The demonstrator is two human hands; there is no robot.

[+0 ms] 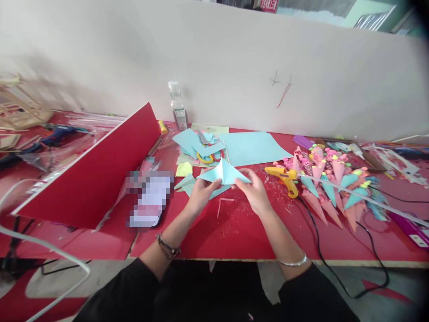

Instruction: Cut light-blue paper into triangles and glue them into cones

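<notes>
Between my two hands is a light blue sheet of folded paper (228, 172), roughly triangular, with a crease standing up in its middle. My left hand (203, 192) pinches its left side, thumb on top. At the right corner, my right hand (254, 185) grips the paper between thumb and fingers. Beneath and to the left lie more light blue paper pieces (186, 182). Just beyond the paper rest scissors (205, 158) with yellow and red handles, partly covered by blue scraps.
A yellow glue gun (284, 179) with a black cord lies right, beside pink and blue paper cones (330, 188). Left are a phone (150, 199) and an upright red board (97, 174). Behind stand a bottle (178, 107) and a large blue sheet (254, 147).
</notes>
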